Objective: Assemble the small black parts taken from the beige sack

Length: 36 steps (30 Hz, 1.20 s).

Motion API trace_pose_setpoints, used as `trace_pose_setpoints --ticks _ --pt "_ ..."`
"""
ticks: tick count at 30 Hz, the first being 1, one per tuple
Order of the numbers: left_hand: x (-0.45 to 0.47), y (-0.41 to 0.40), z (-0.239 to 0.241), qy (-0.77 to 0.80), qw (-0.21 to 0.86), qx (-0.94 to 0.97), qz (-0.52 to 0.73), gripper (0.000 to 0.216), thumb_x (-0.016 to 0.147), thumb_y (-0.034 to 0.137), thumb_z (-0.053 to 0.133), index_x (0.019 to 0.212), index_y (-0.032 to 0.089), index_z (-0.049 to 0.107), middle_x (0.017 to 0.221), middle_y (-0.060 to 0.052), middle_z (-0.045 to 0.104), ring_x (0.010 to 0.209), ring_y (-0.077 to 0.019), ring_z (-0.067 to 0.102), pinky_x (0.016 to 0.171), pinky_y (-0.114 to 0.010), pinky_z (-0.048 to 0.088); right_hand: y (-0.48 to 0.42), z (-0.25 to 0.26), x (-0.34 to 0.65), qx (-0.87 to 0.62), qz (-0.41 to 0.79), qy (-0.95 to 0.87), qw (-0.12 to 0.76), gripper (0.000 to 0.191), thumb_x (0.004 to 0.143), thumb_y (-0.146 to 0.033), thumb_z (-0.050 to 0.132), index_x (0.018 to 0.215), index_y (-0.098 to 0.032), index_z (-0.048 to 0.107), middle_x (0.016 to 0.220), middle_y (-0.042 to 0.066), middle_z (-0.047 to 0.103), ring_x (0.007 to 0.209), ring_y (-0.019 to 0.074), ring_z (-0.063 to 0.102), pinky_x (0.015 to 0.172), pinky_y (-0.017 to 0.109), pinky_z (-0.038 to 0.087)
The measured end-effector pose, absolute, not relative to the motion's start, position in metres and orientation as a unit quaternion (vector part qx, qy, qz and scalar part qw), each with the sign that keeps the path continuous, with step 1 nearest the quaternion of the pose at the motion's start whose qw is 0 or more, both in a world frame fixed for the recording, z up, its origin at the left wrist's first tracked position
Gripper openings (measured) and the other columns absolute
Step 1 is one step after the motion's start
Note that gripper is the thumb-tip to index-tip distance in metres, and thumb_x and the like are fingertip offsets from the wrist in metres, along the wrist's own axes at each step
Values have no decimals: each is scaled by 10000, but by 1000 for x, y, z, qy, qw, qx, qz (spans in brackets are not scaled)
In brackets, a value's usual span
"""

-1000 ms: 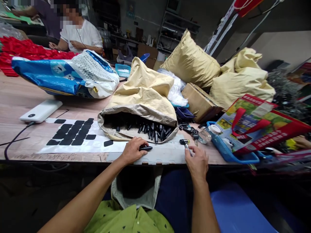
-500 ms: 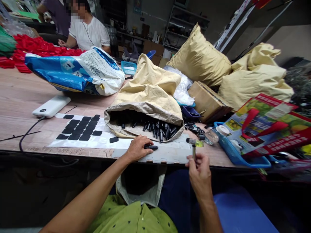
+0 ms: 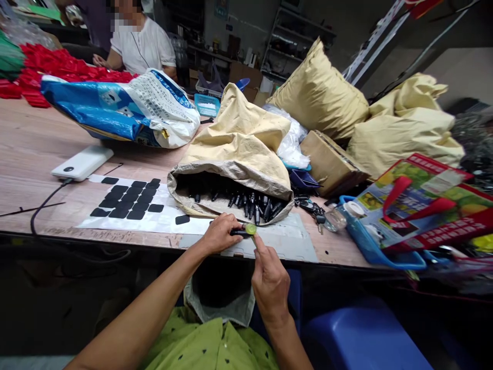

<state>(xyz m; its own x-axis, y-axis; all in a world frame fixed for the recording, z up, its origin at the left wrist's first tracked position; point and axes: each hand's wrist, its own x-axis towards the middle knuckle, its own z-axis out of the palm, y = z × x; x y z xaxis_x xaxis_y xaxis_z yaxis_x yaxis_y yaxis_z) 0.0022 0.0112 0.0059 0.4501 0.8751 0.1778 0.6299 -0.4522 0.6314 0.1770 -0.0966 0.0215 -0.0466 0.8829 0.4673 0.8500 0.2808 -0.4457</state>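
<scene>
My left hand (image 3: 220, 234) is closed on a short black pen-like part (image 3: 239, 233), pressing it to the grey mat (image 3: 285, 241) at the table's front edge. My right hand (image 3: 269, 280) grips the handle of a small hammer; its yellow-green head (image 3: 250, 228) sits at the end of the black part. Just behind, an open tan paper sack (image 3: 234, 154) lies on its side, with several black parts (image 3: 250, 203) showing in its mouth.
A white sheet with black pads (image 3: 131, 204) and a white power bank (image 3: 82, 163) lie at left, a blue-white sack (image 3: 115, 110) behind. At right are a cardboard box (image 3: 327, 162), tan sacks (image 3: 400, 131), a blue basket (image 3: 381, 252), a bottle (image 3: 339, 216). A person in white sits far back.
My right hand has swung the small hammer from the right, where it was held up, leftward and down onto the black part. My left hand has stayed in place holding the part.
</scene>
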Motion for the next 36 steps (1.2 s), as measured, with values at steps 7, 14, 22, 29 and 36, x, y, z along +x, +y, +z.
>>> trace_pose_setpoints --ticks 7,14,22,29,36 --pt "1 13 2 453 260 813 258 214 821 291 725 1029 263 771 931 -32 651 937 -220 548 873 -351 426 -95 23 182 -627 25 -700 341 481 1003 -178 405 1438 -279 580 1053 71 724 923 207 690 803 273 519" --pt "4 10 2 478 261 794 269 214 798 307 745 1006 273 783 922 -37 672 967 -237 559 853 -351 434 -97 20 188 -643 33 -694 322 475 986 -182 416 1407 -286 610 1026 59 725 914 198 687 773 257 507" --pt "-3 11 4 452 292 800 265 230 957 339 545 1046 241 733 1011 -31 702 988 -214 561 882 -354 414 -77 30 254 -747 -112 -586 292 489 866 -158 494 1292 -278 702 994 84 643 834 226 577 673 323 435" --pt "-2 10 6 447 276 810 260 315 1014 348 442 982 228 731 988 -31 716 950 -209 552 868 -343 400 -41 4 305 -776 -193 -554 231 448 782 -94 514 1086 -256 799 970 138 615 804 245 496 649 367 387" --pt "-2 10 8 445 268 821 238 340 1034 348 410 949 219 713 985 -26 707 940 -209 544 862 -339 377 -40 23 256 -726 -110 -610 298 337 878 -161 533 1132 -188 752 1061 148 630 995 294 542 882 454 436"
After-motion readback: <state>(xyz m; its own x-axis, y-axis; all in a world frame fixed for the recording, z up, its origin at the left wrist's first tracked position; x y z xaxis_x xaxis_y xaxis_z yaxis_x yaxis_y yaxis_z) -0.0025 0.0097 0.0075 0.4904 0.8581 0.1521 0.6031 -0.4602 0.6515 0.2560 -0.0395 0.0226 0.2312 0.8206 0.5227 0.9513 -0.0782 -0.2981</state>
